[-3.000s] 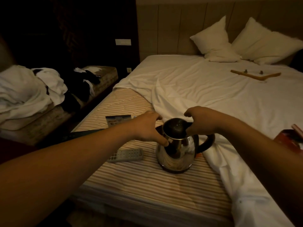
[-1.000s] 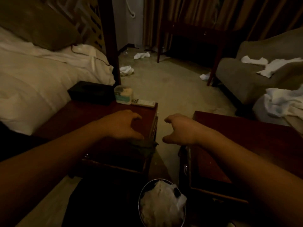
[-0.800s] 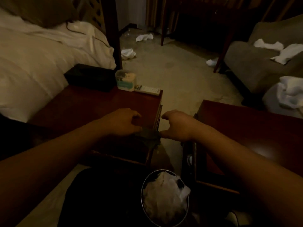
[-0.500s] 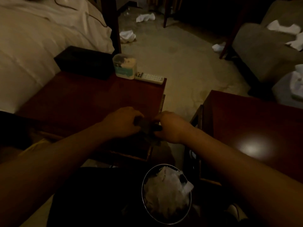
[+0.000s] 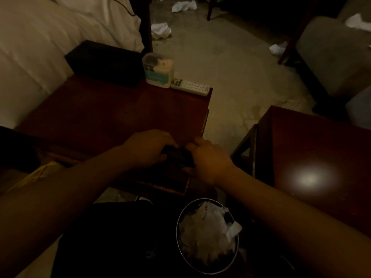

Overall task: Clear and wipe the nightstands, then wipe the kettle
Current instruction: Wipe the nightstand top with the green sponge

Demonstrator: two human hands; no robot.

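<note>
Dimly lit, the view looks down over two dark red wooden nightstands with a strip of floor between them. Both hands meet at the near right corner of the left bench (image 5: pixel 112 117): the left hand (image 5: pixel 147 148) and the right hand (image 5: pixel 208 159) each have their fingers curled around a small dark cloth (image 5: pixel 177 155), a clenched grip on it from either side, with the cloth resting against the bench top. Along the far edge of this bench sit a black box (image 5: pixel 104 63), a clear lidded plastic container (image 5: pixel 158 70) just beside it, and a white remote control (image 5: pixel 190 88) touching the container's base at the far right corner. The right bench (image 5: pixel 313 141) shows a bare top with a pale patch of reflected light. Below the hands, on the floor, stands a round metal bin (image 5: pixel 177 233) filled with crumpled white paper. White bedding (image 5: pixel 40 41) lies to the left, and scraps of white tissue (image 5: pixel 160 30) are scattered on the floor beyond. No kettle is in view.
</note>
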